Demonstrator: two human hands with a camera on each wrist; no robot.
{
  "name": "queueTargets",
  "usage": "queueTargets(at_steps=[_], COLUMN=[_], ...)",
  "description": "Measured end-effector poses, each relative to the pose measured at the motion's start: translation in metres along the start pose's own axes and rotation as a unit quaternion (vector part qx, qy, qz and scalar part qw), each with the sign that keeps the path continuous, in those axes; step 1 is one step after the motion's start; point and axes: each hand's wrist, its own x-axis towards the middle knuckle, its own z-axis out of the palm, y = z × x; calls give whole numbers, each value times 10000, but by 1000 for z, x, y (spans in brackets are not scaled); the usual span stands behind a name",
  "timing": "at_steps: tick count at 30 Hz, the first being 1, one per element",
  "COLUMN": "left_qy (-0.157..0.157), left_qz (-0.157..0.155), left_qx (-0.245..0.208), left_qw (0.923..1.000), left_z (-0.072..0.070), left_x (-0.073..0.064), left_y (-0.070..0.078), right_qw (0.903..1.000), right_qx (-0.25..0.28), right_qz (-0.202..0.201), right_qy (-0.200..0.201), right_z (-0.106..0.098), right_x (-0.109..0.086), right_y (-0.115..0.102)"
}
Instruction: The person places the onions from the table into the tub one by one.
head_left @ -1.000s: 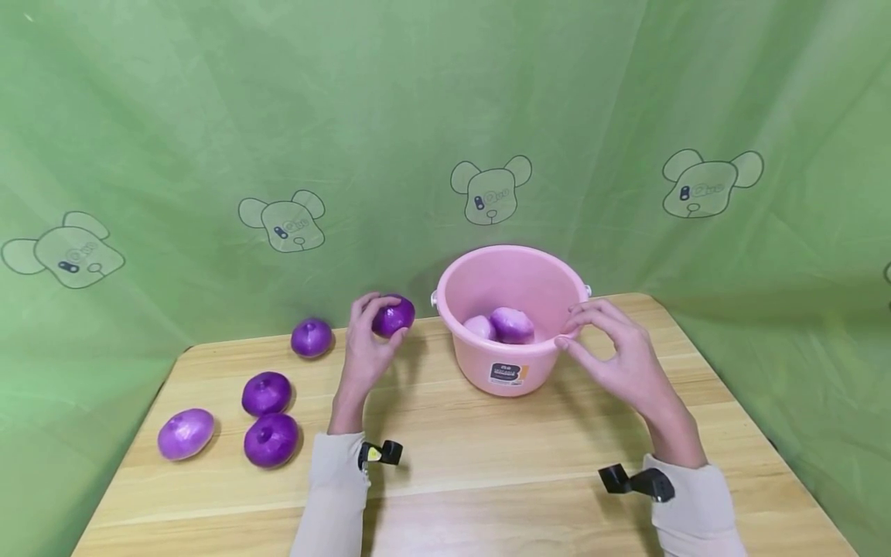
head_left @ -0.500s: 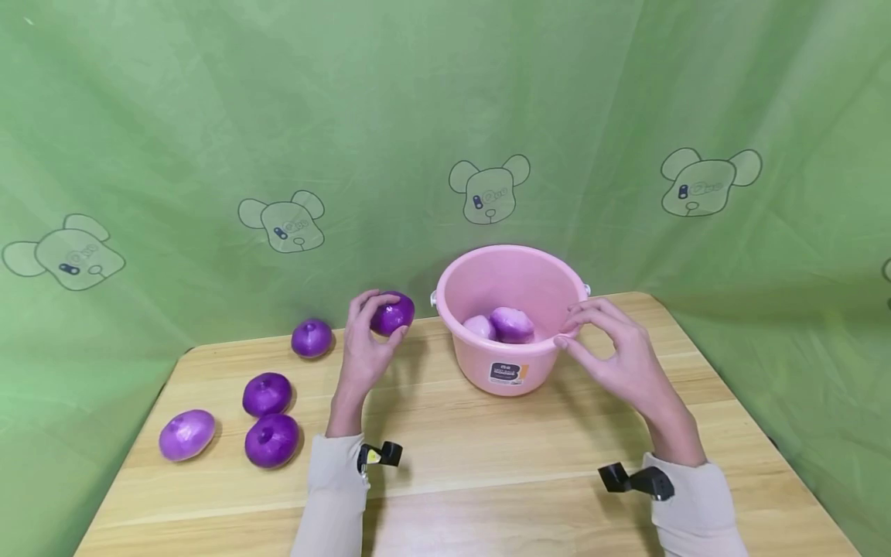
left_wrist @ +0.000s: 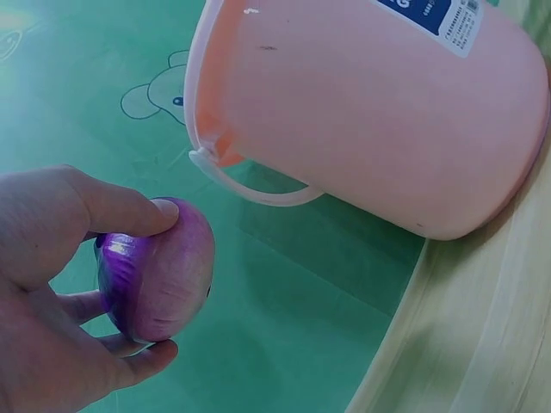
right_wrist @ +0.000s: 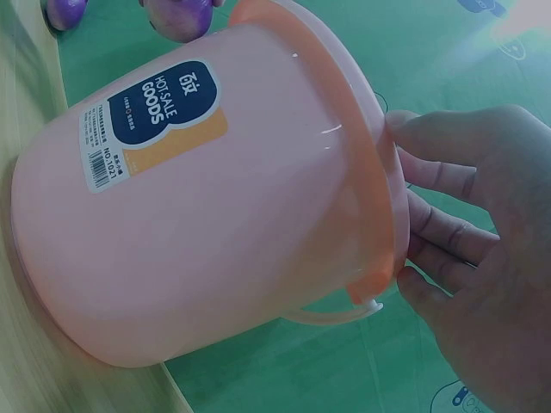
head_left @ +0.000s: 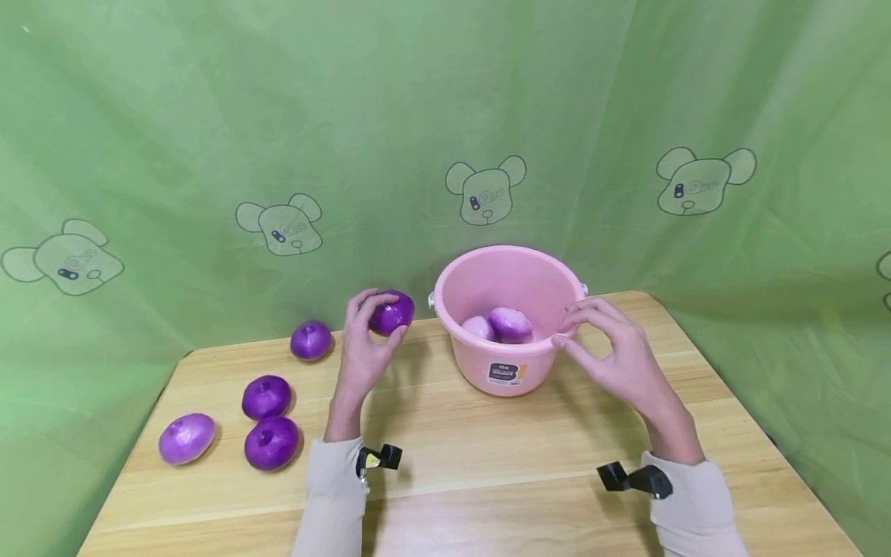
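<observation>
A person's left hand (head_left: 365, 344) grips an onion (head_left: 392, 312) between thumb and fingers above the table (head_left: 459, 487), just left of the pink bucket (head_left: 476, 367); the right hand (head_left: 616, 348) pinches the bucket's rim at right. The onion's shiny skin looks slippery: a loosened grip could drop it, and a fall at the far edge could send it rolling toward the green curtain (head_left: 348, 116). A hard tug on the rim could tip the bucket and jostle the pair inside (head_left: 510, 323). The raised left wall stands between onion and opening; the handle (left_wrist: 258, 194) hangs down the far side. At left lie four loose onions (head_left: 271, 443), two apparently touching.
</observation>
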Motion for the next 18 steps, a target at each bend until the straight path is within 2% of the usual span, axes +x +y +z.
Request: queueTargets(at_steps=[18], left_qy=[145], left_qz=[362], left_qx=[-131], left_qw=[9992], left_z=[-8], left_x=[-2], left_y=[17], right_qw=[10000], right_qx=[47], right_qz=[-54], right_qy=[21], right_z=[0], right_x=[1], right_y=[-1])
